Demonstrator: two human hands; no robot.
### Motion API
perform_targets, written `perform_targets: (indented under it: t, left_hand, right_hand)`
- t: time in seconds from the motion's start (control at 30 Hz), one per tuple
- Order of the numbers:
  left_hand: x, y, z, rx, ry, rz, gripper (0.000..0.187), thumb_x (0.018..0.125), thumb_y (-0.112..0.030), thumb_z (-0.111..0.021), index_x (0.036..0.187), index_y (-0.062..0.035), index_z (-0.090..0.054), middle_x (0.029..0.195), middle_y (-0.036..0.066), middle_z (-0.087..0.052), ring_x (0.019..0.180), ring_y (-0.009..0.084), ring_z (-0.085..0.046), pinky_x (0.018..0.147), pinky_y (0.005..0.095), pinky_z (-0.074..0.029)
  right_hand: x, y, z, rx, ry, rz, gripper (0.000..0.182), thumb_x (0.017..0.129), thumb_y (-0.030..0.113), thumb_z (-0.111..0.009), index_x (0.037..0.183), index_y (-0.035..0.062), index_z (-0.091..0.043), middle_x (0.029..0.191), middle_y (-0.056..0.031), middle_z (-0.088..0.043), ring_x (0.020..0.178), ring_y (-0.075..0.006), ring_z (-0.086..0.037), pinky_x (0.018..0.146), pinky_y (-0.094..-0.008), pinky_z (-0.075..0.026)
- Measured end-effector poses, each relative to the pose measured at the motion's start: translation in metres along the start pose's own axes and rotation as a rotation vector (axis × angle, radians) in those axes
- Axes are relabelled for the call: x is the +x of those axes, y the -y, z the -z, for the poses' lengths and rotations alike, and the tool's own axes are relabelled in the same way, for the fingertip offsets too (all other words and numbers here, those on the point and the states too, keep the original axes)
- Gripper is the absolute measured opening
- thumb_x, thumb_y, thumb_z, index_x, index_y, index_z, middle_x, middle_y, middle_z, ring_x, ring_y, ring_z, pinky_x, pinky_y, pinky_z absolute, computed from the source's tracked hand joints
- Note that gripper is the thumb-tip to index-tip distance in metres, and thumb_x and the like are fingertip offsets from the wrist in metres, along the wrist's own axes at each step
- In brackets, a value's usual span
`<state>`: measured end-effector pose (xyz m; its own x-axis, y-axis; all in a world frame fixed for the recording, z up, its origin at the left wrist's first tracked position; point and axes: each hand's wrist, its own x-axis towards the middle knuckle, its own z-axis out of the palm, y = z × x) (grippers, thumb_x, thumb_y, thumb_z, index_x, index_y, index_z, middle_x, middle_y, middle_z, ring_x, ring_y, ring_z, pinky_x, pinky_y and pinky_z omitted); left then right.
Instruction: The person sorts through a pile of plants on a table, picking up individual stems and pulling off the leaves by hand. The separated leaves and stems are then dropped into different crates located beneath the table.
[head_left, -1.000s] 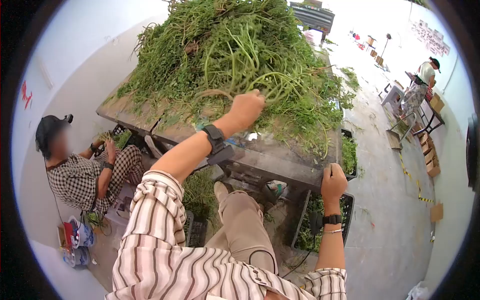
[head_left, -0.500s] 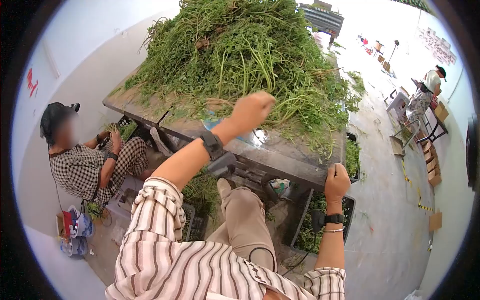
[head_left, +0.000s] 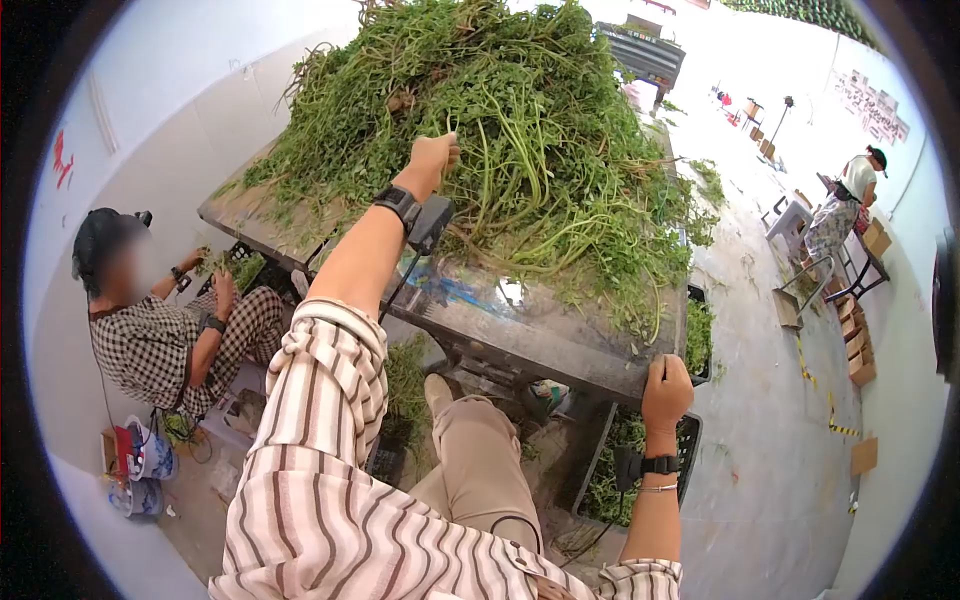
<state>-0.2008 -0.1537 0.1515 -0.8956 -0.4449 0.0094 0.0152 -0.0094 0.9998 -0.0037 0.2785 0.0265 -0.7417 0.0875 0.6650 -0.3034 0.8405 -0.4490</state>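
Observation:
A tall heap of leafy green stems [head_left: 560, 130] covers most of the dark table [head_left: 560, 355]. My left hand [head_left: 433, 160] is stretched over the near side of the heap, against the greens. Its fingers are curled closed, and whatever lies between them cannot be made out. At the table's near right corner, my right hand [head_left: 667, 385] is closed in a fist around the edge. Loose stems lie on the tabletop between my hands. Each wrist carries a dark band with a small box.
Black crates [head_left: 640, 465] of greens stand below the table. At left a seated person [head_left: 170, 330] in checked clothes handles greens beside a crate. Blue-white buckets [head_left: 150, 450] stand near that person. Another person [head_left: 850, 200] stands at far right, near a metal-framed cart [head_left: 800, 290] and cardboard boxes [head_left: 858, 345].
My left hand has moved up and away from me, from above the table's front part onto the heap. My right hand stays at the table corner. The view has shifted slightly.

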Motion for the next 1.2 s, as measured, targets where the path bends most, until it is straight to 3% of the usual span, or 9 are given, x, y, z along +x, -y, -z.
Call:
perform_targets:
  t: [0.03,0.1,0.2,0.3,0.57,0.77,0.83,0.87,1.2]
  left_hand:
    - [-0.005,-0.005,-0.004,-0.208,-0.009,0.017,0.027,0.09,-0.021,-0.057,0.089,0.0059,-0.052,0.072,0.007,-0.049,0.056,0.015,-0.038,0.052,0.0353,-0.034]
    - [0.004,0.002,-0.002,-0.197,0.039,-0.02,0.025,0.092,-0.019,-0.054,0.083,0.0043,-0.054,0.065,0.003,-0.046,0.052,0.0118,-0.033,0.048,0.0309,-0.029]
    - [-0.028,-0.004,-0.025,-0.133,-0.184,-0.338,0.026,0.094,-0.023,-0.05,0.095,0.0021,-0.058,0.066,0.0,-0.048,0.054,0.0096,-0.038,0.05,0.0279,-0.033]
    - [-0.057,0.003,-0.036,-0.049,-0.163,-0.49,0.027,0.094,-0.023,-0.049,0.098,0.0017,-0.057,0.067,0.001,-0.05,0.056,0.0101,-0.04,0.052,0.0292,-0.036]
    - [-0.145,0.039,-0.052,0.362,0.006,-0.606,0.026,0.096,-0.027,-0.045,0.1,-0.0034,-0.055,0.071,0.011,-0.058,0.06,0.0248,-0.053,0.057,0.0366,-0.041]
    - [-0.193,0.072,-0.05,0.451,0.008,-0.675,0.016,0.091,-0.019,-0.053,0.098,-0.0045,-0.055,0.074,0.015,-0.059,0.067,0.0347,-0.056,0.061,0.042,-0.043]
    - [-0.2,0.082,-0.048,0.475,-0.028,-0.907,0.021,0.093,-0.02,-0.053,0.107,-0.0042,-0.055,0.073,0.016,-0.055,0.064,0.0309,-0.052,0.059,0.0396,-0.041]
    - [-0.206,0.083,-0.046,0.489,0.019,-0.785,0.016,0.087,-0.016,-0.056,0.098,-0.0039,-0.056,0.078,0.017,-0.058,0.075,0.0381,-0.055,0.065,0.0445,-0.043]
    - [-0.208,0.117,-0.039,0.496,0.033,-0.811,0.018,0.09,-0.016,-0.054,0.102,-0.0026,-0.056,0.078,0.018,-0.056,0.074,0.0381,-0.053,0.064,0.0442,-0.041]
  right_hand:
    - [-0.001,-0.001,-0.001,0.007,-0.002,-0.006,0.017,0.085,0.011,-0.053,0.072,0.0006,-0.052,0.069,-0.0147,-0.051,0.061,-0.0327,-0.05,0.055,-0.0386,-0.042]
    - [-0.001,-0.001,0.0,0.012,0.0,-0.012,0.017,0.085,0.011,-0.053,0.072,0.0005,-0.052,0.069,-0.0146,-0.051,0.06,-0.0325,-0.05,0.055,-0.0384,-0.042]
    - [-0.001,0.0,0.0,0.016,-0.003,0.002,0.017,0.085,0.011,-0.053,0.073,0.0003,-0.053,0.069,-0.0144,-0.051,0.06,-0.0329,-0.05,0.055,-0.0386,-0.042]
    - [-0.001,0.002,0.001,0.014,-0.01,0.014,0.016,0.085,0.01,-0.053,0.073,0.0006,-0.053,0.07,-0.0148,-0.051,0.061,-0.0338,-0.05,0.056,-0.0385,-0.042]
    - [0.001,0.006,0.002,0.031,0.002,-0.03,0.017,0.084,0.012,-0.053,0.072,0.0005,-0.049,0.069,-0.0162,-0.049,0.063,-0.0358,-0.05,0.056,-0.0397,-0.041]
    - [-0.002,0.006,0.003,0.02,-0.015,0.012,0.018,0.085,0.013,-0.054,0.072,0.0014,-0.05,0.069,-0.0156,-0.05,0.063,-0.0356,-0.05,0.055,-0.0389,-0.041]
    - [-0.002,0.006,0.003,0.013,-0.026,0.032,0.018,0.085,0.014,-0.055,0.072,0.0016,-0.05,0.069,-0.0155,-0.05,0.062,-0.0356,-0.05,0.055,-0.0385,-0.041]
    - [0.0,0.006,0.002,0.018,-0.022,0.023,0.017,0.085,0.014,-0.055,0.073,0.0019,-0.051,0.07,-0.0152,-0.051,0.063,-0.0353,-0.051,0.055,-0.0385,-0.042]
    - [0.001,0.002,0.0,-0.051,0.032,-0.012,0.017,0.086,0.016,-0.053,0.075,0.0031,-0.055,0.073,-0.0143,-0.055,0.065,-0.034,-0.053,0.058,-0.0387,-0.043]
